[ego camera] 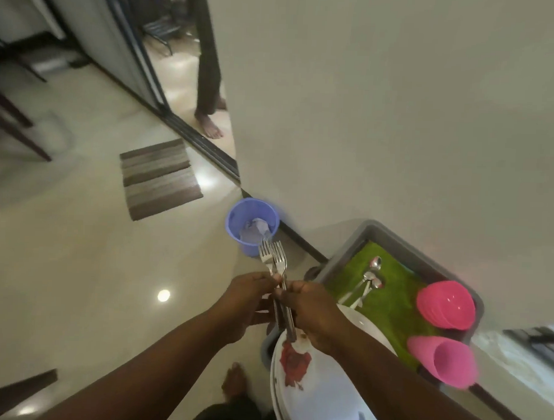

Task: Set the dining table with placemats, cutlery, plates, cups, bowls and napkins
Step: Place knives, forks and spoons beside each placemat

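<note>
Both my hands hold a small bunch of steel forks [275, 257], tines pointing away from me. My left hand [250, 298] pinches them near the necks, and my right hand [313, 308] grips the handles. To the right stands a grey tray [356, 241] lined with a green mat [388, 305]. On the mat lie a few spoons [369, 279], a stack of pink bowls [445, 305] and pink cups [446, 362] lying on their side. White plates with a red flower print [313, 390] overlap the tray's near end under my right forearm.
A blue plastic bin [251, 224] stands on the floor by the wall, beyond the forks. A striped doormat [160, 177] lies before a sliding door, where another person's bare foot [209, 125] stands. Dark chair legs [17, 131] are at the left. My own foot [235, 381] is below.
</note>
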